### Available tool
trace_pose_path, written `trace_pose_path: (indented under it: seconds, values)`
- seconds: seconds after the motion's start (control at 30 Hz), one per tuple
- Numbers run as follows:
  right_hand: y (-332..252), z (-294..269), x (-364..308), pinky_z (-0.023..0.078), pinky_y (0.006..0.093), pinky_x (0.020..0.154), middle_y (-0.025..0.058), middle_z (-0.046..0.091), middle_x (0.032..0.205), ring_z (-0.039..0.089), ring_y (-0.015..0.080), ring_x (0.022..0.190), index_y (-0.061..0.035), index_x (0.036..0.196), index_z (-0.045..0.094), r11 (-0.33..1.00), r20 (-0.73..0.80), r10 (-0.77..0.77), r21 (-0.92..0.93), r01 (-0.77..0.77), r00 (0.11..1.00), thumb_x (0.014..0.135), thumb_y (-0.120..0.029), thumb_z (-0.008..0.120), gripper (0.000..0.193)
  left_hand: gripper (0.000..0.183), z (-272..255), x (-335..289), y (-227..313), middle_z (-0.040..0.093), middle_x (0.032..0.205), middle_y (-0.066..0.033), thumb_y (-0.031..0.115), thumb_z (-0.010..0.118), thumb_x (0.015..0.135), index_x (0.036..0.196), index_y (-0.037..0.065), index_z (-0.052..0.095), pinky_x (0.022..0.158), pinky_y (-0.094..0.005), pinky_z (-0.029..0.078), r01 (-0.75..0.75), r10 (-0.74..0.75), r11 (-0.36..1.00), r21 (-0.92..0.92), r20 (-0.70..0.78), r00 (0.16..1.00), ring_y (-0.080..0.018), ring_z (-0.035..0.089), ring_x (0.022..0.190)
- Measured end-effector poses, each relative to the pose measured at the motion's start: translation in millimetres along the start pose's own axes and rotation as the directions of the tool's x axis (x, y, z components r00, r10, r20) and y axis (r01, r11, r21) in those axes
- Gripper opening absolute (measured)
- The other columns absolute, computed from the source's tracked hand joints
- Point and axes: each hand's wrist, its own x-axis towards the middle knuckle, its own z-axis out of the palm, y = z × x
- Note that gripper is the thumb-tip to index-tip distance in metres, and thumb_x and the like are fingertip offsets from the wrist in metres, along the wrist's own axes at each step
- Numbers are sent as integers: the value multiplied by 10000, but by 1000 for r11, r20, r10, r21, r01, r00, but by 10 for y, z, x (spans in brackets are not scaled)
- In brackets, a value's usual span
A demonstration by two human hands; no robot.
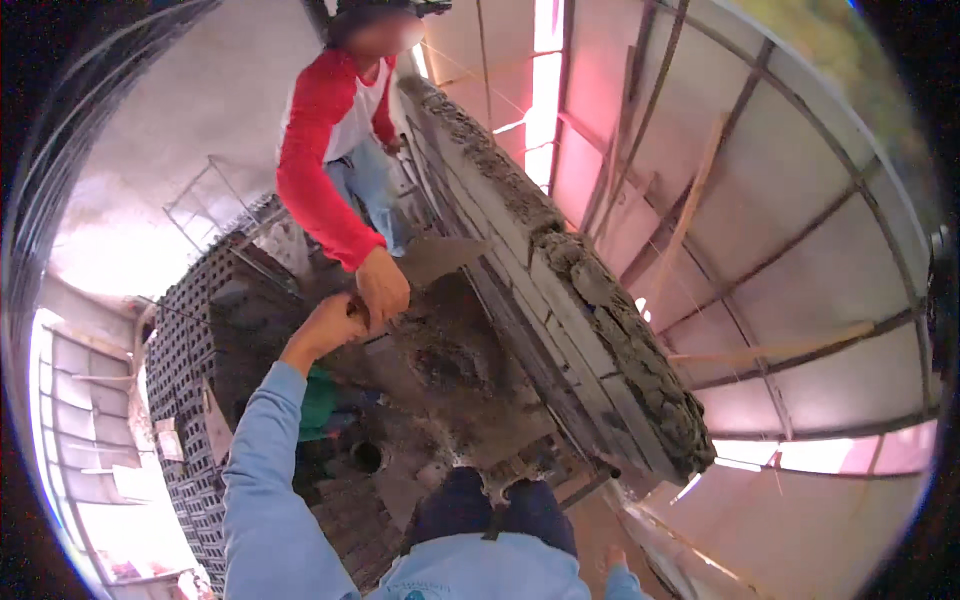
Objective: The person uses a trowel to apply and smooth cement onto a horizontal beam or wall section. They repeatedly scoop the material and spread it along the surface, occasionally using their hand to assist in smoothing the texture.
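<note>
Left of the wall (575, 330): left hand (335, 324) curled, meeting a co-worker's hand (385, 285); anything pinched between them is hidden.
Right hand (614, 556): low, apart from the wall's near end; its grip is too small to read.
Mortar (622, 335): rough, along the wall's top edge.

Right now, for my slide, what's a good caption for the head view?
The wearer's left hand and a red-sleeved co-worker's hand, close together beside a block wall topped with mortar.
</note>
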Motion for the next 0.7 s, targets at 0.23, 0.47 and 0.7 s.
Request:
trace_pose_path:
  seconds: [0.23,0.47,0.7]
  values:
    - [-500,-402,-111,541,493,834,138,643,1305,676,344,997,-143,1255,653,945,-53,224,256,-203,973,975,-196,550,303,455,150,278,300,702,1127,-127,231,748,886,1278,33,627,869,-431,521,-442,748,616,652,-309,588,-323,687,927]
    - [-924,685,-218,488,470,988,136,650,1314,633,348,1139,-155,1334,621,994,-398,-27,90,68,917,946,-166,528,399,246,1864,-1311,-2086,706,1138,-189,246,558,960,1044,85,723,885,-465,541,-312,-3,754,578,479,878,-379,668,1028]
    - [-1007,1263,-647,507,522,918,204,683,1176,643,419,1079,-131,1232,662,943,-91,216,280,-183,972,953,-245,535,327,177,2014,-3096,-2381,696,997,-173,224,614,899,964,91,711,759,-487,533,103,-235,966,236,645,727,-382,667,898]
